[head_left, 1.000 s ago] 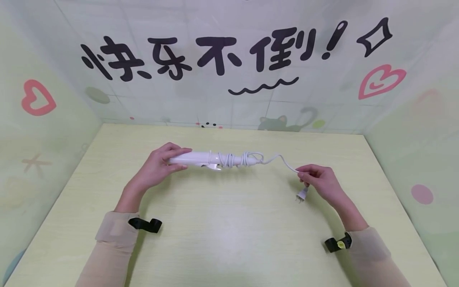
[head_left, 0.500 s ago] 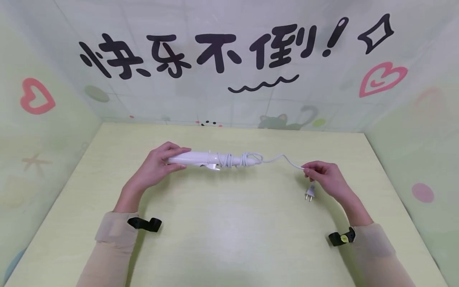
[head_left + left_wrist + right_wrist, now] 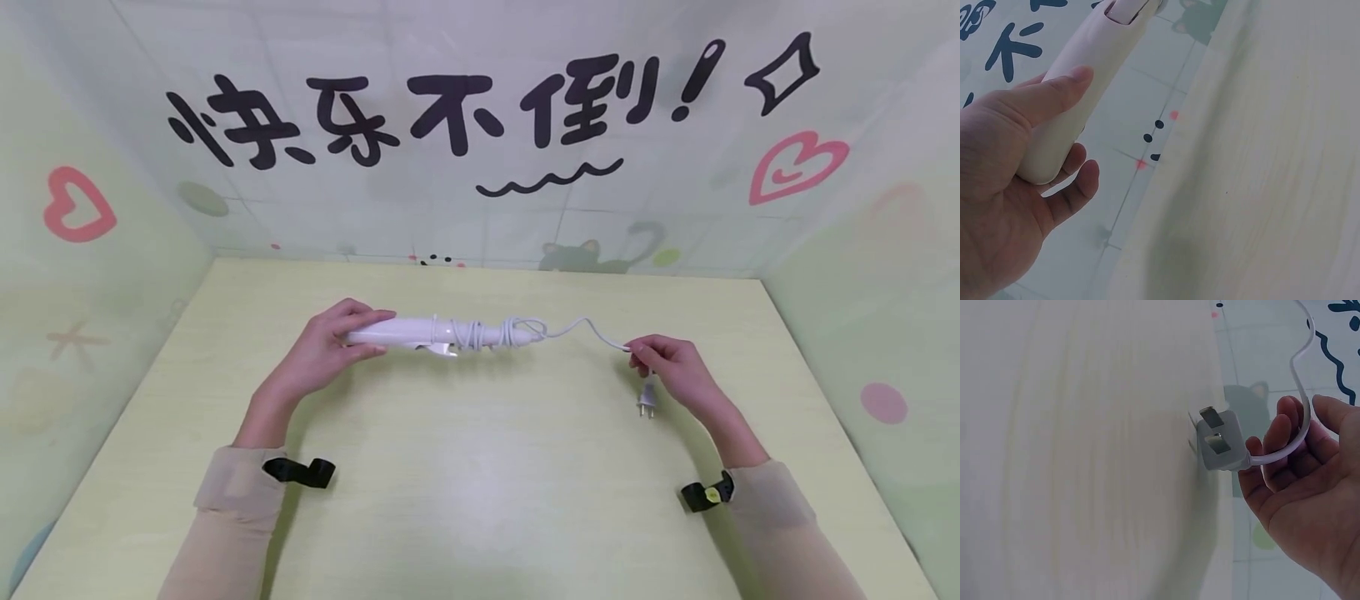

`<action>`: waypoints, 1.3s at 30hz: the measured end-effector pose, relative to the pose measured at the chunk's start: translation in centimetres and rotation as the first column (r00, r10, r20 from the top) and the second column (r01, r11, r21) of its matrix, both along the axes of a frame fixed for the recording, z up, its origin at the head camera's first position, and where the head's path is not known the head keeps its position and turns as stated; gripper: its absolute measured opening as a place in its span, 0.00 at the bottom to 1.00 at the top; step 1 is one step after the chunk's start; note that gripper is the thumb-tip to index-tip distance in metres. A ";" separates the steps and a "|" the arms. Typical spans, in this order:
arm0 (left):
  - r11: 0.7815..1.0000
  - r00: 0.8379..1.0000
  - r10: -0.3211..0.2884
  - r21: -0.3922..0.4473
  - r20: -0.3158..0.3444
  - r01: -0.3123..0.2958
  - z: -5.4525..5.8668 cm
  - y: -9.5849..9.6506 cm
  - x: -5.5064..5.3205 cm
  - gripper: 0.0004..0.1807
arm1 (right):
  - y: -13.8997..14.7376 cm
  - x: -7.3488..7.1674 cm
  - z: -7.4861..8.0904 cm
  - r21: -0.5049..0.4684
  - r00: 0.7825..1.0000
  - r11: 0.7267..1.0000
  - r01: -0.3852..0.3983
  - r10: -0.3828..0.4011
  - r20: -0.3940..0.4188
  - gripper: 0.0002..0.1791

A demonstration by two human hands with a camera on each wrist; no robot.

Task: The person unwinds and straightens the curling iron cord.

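Observation:
My left hand grips the thick left end of a white curling iron, held level above the table. In the left wrist view, the thumb lies along the iron's smooth rounded body. A small white lever juts from its underside. Loops of white cord wrap its narrower right part. From there the cord runs slackly to my right hand, which pinches it between thumb and fingers. The two-pin plug dangles just below that hand, pins bare.
A pale wooden table lies beneath. Printed sheets with black characters stand as the back wall, and patterned walls close both sides. Each wrist wears a black camera mount, such as the left mount.
My right hand shifted a little right with the cord, then slightly back left. The plug swung and now hangs straighter down. My left hand and the iron barely moved.

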State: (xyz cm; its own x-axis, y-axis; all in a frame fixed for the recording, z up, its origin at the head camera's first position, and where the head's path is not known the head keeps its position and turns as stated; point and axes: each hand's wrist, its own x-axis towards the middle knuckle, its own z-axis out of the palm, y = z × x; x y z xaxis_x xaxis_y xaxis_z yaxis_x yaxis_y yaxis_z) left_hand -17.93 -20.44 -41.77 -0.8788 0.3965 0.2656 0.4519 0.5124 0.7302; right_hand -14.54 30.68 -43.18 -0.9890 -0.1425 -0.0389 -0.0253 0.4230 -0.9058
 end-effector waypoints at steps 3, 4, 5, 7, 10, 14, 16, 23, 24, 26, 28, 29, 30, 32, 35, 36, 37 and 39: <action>1.000 1.000 -0.013 0.006 -0.002 0.013 0.1 0.0 0.0 0.26 | -0.1 -0.2 -0.1 -0.023 1.000 1.000 -0.006 0.006 -0.005 0.18; 1.000 1.000 -0.017 0.006 -0.002 0.017 0.1 0.1 0.0 0.26 | -0.2 -0.2 -0.1 -0.027 1.000 1.000 -0.007 0.007 -0.007 0.18; 1.000 1.000 -0.020 0.005 -0.002 0.020 0.1 0.1 0.0 0.26 | -0.3 -0.3 -0.1 -0.029 1.000 1.000 -0.006 0.006 -0.007 0.19; 1.000 1.000 -0.021 0.006 0.001 0.021 0.1 0.1 0.0 0.26 | -0.4 -0.4 -0.1 -0.027 1.000 1.000 -0.008 0.008 -0.005 0.19; 1.000 1.000 -0.017 0.002 0.003 0.017 0.1 0.1 0.0 0.26 | -0.6 -0.5 -0.2 -0.014 1.000 1.000 -0.017 0.016 -0.009 0.20; 1.000 1.000 -0.021 -0.004 0.002 0.021 0.0 0.2 0.0 0.26 | -0.8 -0.8 -0.4 -0.015 1.000 1.000 -0.026 0.026 -0.017 0.21; 1.000 1.000 -0.023 -0.007 0.002 0.023 0.0 0.2 -0.1 0.26 | -1.0 -0.9 -0.4 -0.026 0.999 0.999 -0.030 0.029 -0.019 0.21; 1.000 0.999 -0.031 -0.008 -0.013 0.031 0.1 0.2 0.0 0.26 | -1.6 -1.5 -0.7 -0.001 0.996 0.999 -0.037 0.037 -0.077 0.23; 0.999 0.999 -0.033 -0.005 -0.017 0.033 0.1 0.2 0.0 0.26 | -1.7 -1.6 -0.7 0.009 0.996 0.999 -0.034 0.035 -0.086 0.23; 0.999 0.999 -0.037 0.003 -0.018 0.037 0.2 0.2 0.0 0.26 | -2.0 -1.7 -0.7 0.028 0.995 0.999 -0.022 0.025 -0.102 0.23; 0.999 0.999 -0.038 0.008 -0.015 0.038 0.2 0.2 0.0 0.26 | -2.4 -1.8 -0.7 0.033 0.991 0.999 -0.006 0.011 -0.132 0.23; 0.999 0.999 -0.039 0.010 -0.010 0.039 0.2 0.2 0.0 0.26 | -2.6 -1.9 -0.7 0.033 0.989 0.999 -0.001 0.006 -0.150 0.23; 0.999 0.999 -0.039 0.012 -0.005 0.039 0.2 0.3 0.0 0.26 | -2.8 -1.9 -0.6 0.035 0.985 0.999 0.004 0.002 -0.171 0.23; 0.999 0.999 -0.040 0.012 0.002 0.040 0.2 0.3 0.0 0.26 | -3.2 -2.0 -0.5 0.023 0.978 1.000 0.010 -0.005 -0.209 0.23; 0.999 0.999 -0.041 0.012 0.010 0.041 0.2 0.3 0.0 0.26 | -3.9 -2.0 0.0 -0.011 0.970 1.000 -0.001 -0.001 -0.242 0.22; 0.999 0.999 -0.040 0.012 0.012 0.040 0.2 0.3 0.0 0.26 | -4.1 -2.0 0.1 -0.021 0.969 1.000 -0.014 0.009 -0.247 0.22; 0.999 0.999 -0.040 0.011 0.015 0.040 0.2 0.3 0.0 0.26 | -4.4 -2.0 0.2 -0.033 0.968 0.999 -0.029 0.019 -0.249 0.22; 0.999 0.999 -0.037 0.011 0.022 0.036 0.2 0.3 0.1 0.26 | -4.8 -2.2 0.3 -0.045 0.966 0.997 -0.059 0.045 -0.253 0.21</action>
State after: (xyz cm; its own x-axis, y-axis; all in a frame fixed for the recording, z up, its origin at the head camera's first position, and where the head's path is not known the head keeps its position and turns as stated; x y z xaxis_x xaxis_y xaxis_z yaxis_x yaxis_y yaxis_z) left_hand -17.88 -20.18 -41.57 -0.8694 0.4257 0.2508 0.4540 0.4882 0.7454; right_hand -16.70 25.86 -42.84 -0.9572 -0.1893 0.2190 -0.2759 0.3674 -0.8882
